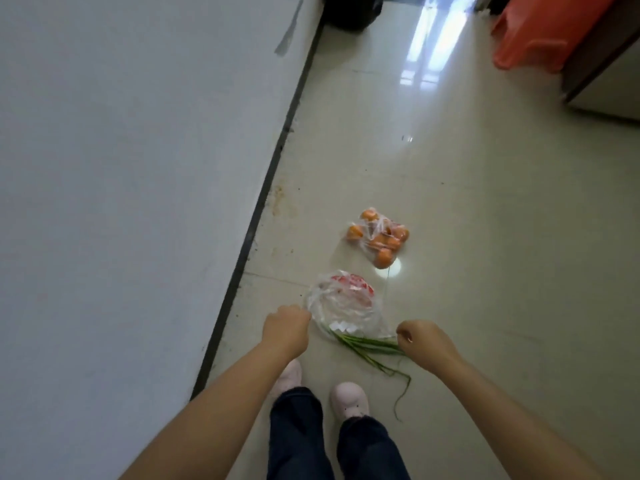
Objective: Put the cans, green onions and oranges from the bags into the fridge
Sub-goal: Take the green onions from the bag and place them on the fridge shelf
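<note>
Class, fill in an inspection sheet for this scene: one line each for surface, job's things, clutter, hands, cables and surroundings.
Surface: glossy pale tiled floor, stained along the wall's dark skirting.
Job's things: clear bag of oranges lies on the floor, apart from the nearer clear bag with red print; green onions stick out of the nearer bag toward the person. Cans cannot be made out.
Clutter: nothing seen.
Hands: left hand grips the nearer bag's left edge; right hand holds the bag's right edge at the onion stalks.
Cables: nothing seen.
Surroundings: white wall on the left, orange plastic item and a dark object far off; no fridge identifiable.
</note>
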Demonstrator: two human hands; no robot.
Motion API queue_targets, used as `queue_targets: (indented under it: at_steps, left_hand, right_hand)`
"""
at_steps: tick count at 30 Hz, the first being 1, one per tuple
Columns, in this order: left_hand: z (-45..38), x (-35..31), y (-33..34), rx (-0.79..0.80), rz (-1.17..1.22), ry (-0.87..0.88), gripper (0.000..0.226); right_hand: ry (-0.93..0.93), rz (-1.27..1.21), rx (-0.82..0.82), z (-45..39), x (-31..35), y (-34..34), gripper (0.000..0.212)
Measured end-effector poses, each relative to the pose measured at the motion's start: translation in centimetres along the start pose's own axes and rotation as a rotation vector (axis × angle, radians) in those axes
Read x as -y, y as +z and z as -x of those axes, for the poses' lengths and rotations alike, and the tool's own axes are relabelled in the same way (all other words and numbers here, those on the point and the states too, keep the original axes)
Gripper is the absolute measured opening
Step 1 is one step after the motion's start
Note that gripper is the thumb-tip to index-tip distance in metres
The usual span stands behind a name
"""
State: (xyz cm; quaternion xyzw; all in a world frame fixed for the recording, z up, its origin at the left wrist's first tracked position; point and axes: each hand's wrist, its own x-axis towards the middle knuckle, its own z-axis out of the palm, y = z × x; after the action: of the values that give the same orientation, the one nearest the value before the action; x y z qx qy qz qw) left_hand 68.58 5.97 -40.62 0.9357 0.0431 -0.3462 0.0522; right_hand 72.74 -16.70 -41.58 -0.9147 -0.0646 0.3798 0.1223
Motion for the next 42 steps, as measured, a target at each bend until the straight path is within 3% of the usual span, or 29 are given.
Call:
queue_targets:
  at_steps: [6, 11, 15, 20, 24, 28, 32, 34, 38, 42]
  left_hand:
    - [-11.4, 2.0, 7.6, 0.068, -0.091, 0.157, 0.032]
    - [-22.3, 2.7, 18.6, -0.023, 0.061, 0.289, 0.011]
    - [-31.7, 3.2, 27.8, -0.117, 0.025, 0.343, 0.037]
    - [-41.1, 3.8, 35.8, -0.206, -0.147, 0.459, 0.043]
    - [-44.6, 3.7, 38.6, -0.243, -0.218, 0.535, 0.045]
    - [-45.9, 4.0, 39.6, -0.294, -0.246, 0.576, 0.044]
    - [-47.3, 4.4, 39.0, -0.275, -0.196, 0.52, 0.076]
    - [-47.9, 4.8, 38.4, -0.29, -0.034, 0.448, 0.08]
    - [-48.8, 5.4, 37.3, -0.313, -0.007, 0.469, 0.078]
    - [-49.3, 6.1, 36.8, -0.234, -0.07, 0.546, 0.073]
  right_hand:
    - [0.135, -0.104, -0.01, -7.9, -2.1, 10.7, 0.025]
    - [0.063, -0.063, 0.071, -17.8, -5.1, 22.5, 0.026]
    - [0.003, -0.041, 0.063, -26.2, -8.9, 32.5, 0.026]
    - [-0.075, -0.072, -0.024, -35.4, -11.6, 40.4, 0.031]
    - [-0.183, -0.006, -0.032, -38.8, -11.9, 43.3, 0.037]
    - [-0.223, 0.247, 0.025, -39.1, -11.2, 44.0, 0.047]
    - [-0.165, 0.287, -0.004, -40.2, -11.1, 45.2, 0.039]
    - [-0.163, 0.337, -0.047, -40.4, -11.2, 44.8, 0.038]
    - [-0.163, 0.272, -0.119, -41.8, -12.6, 42.9, 0.043]
    - [-0.176, 0.204, -0.039, -42.2, -13.4, 40.3, 0.032]
